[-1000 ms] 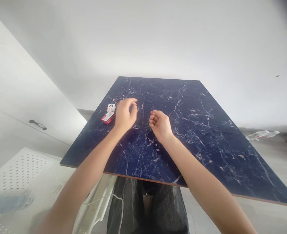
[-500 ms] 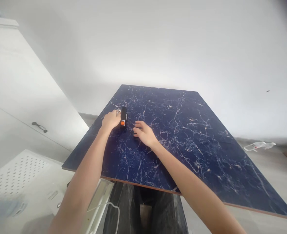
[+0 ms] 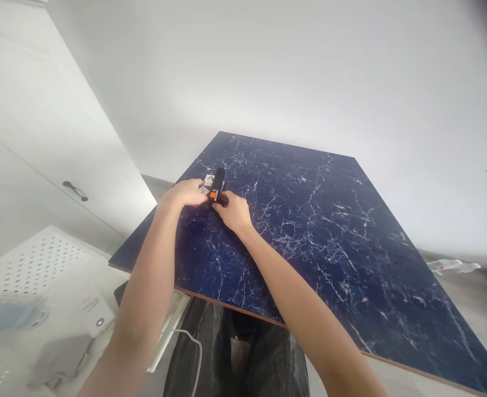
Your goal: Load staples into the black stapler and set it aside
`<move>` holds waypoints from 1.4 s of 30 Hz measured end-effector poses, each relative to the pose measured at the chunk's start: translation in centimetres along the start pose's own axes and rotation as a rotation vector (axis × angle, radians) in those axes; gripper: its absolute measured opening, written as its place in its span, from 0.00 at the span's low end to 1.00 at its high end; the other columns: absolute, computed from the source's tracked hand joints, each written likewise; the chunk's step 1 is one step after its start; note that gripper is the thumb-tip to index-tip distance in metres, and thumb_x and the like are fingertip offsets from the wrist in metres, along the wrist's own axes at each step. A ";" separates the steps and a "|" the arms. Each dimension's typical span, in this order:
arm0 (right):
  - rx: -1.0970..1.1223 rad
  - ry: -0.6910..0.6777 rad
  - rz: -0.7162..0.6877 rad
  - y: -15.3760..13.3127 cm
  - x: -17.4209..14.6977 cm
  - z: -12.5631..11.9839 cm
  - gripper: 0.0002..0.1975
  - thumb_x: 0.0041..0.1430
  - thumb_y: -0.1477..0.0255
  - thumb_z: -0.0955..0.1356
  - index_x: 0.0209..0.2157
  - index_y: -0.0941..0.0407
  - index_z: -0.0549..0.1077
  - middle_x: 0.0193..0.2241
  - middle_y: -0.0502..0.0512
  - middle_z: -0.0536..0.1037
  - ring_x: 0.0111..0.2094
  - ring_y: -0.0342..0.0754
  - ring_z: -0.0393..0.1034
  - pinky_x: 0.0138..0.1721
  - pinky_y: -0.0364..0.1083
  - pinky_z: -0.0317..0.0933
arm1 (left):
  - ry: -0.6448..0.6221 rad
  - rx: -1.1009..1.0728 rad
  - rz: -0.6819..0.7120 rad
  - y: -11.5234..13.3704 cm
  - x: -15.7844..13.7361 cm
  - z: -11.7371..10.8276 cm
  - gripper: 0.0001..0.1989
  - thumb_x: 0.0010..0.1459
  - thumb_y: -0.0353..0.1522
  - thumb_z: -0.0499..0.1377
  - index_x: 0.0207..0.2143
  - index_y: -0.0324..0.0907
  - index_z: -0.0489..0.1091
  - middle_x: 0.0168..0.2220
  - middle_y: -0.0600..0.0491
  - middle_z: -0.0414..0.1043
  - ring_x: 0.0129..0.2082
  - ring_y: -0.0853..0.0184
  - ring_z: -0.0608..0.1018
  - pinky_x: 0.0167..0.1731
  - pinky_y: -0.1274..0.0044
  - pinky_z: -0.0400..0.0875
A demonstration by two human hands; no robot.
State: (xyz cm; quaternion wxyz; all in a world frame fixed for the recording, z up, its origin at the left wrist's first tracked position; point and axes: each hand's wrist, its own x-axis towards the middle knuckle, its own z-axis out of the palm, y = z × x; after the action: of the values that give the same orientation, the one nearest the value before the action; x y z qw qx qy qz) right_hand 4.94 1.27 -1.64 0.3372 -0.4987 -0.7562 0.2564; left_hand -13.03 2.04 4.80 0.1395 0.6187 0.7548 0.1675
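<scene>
A black stapler [image 3: 217, 183] with an orange patch at its near end is on the left part of the dark blue marble-patterned tabletop [image 3: 293, 220]. Against its left side is a small white-and-red box [image 3: 209, 180] with dark print, partly covered by my fingers. My left hand [image 3: 185, 193] is closed round this box, its fingertips close to the stapler. From the other side, my right hand [image 3: 234, 210] pinches the near end of the stapler between thumb and fingers. Parts of both things are hidden behind my hands.
A white cabinet [image 3: 41, 138] with a dark handle [image 3: 75, 191] stands to the left. Below it, a white perforated surface [image 3: 41, 259] carries a clear bottle [image 3: 12, 317]. A white cable [image 3: 200, 353] hangs by my legs. Crumpled clear plastic [image 3: 454, 266] lies beyond the right edge.
My right hand has moved left and taken hold of the stapler. My left hand has shifted, and more of the white-and-red box shows. The view has turned slightly.
</scene>
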 end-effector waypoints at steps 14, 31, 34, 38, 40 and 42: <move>-0.216 -0.038 -0.167 -1.5 -1.4 -0.1 0.25 0.68 0.74 0.60 0.65 0.50 0.66 0.59 0.62 0.69 0.46 0.56 0.76 0.48 0.53 0.71 | 0.123 0.219 -0.093 0.3 0.1 0.3 0.21 0.58 0.40 0.61 0.52 0.44 0.74 0.49 0.39 0.79 0.49 0.46 0.79 0.47 0.64 0.71; -0.039 0.294 -0.098 2.2 1.4 -1.5 0.25 0.62 0.78 0.61 0.60 0.60 0.69 0.56 0.65 0.75 0.54 0.57 0.70 0.58 0.54 0.64 | -0.278 -0.193 0.415 1.3 -1.2 -0.2 0.18 0.57 0.34 0.61 0.51 0.50 0.74 0.47 0.51 0.81 0.46 0.55 0.83 0.46 0.70 0.74; -0.105 0.232 -0.146 3.1 2.3 -1.5 0.31 0.60 0.79 0.60 0.65 0.65 0.63 0.63 0.69 0.69 0.62 0.59 0.63 0.65 0.57 0.56 | -0.363 -0.394 0.447 1.1 -0.8 0.2 0.17 0.59 0.38 0.61 0.51 0.50 0.76 0.52 0.53 0.79 0.51 0.57 0.81 0.52 0.70 0.74; -0.061 0.137 -0.097 3.7 3.7 -1.7 0.38 0.55 0.81 0.61 0.69 0.66 0.57 0.67 0.70 0.63 0.67 0.58 0.59 0.67 0.57 0.54 | -0.382 -0.549 0.388 0.6 0.1 1.2 0.18 0.57 0.41 0.63 0.49 0.47 0.77 0.51 0.51 0.80 0.53 0.55 0.80 0.53 0.65 0.75; -0.030 0.082 -0.106 4.1 4.7 -2.1 0.40 0.54 0.82 0.62 0.70 0.64 0.57 0.67 0.69 0.63 0.67 0.58 0.59 0.67 0.56 0.55 | -0.375 -0.594 0.371 0.3 0.6 1.6 0.18 0.55 0.41 0.65 0.48 0.47 0.78 0.50 0.51 0.80 0.52 0.54 0.81 0.52 0.63 0.76; -0.010 0.040 -0.145 4.6 5.7 -2.7 0.41 0.52 0.83 0.63 0.69 0.61 0.58 0.67 0.66 0.65 0.66 0.57 0.61 0.66 0.56 0.56 | -0.377 -0.599 0.376 0.1 0.9 1.9 0.17 0.55 0.40 0.65 0.48 0.48 0.78 0.50 0.51 0.80 0.51 0.55 0.81 0.51 0.63 0.77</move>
State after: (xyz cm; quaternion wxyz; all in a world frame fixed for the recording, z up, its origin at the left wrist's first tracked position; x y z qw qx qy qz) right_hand 8.06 8.42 -1.76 0.3672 -0.4494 -0.7847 0.2176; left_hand -12.31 3.09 3.14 0.4166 0.6978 0.5076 0.2862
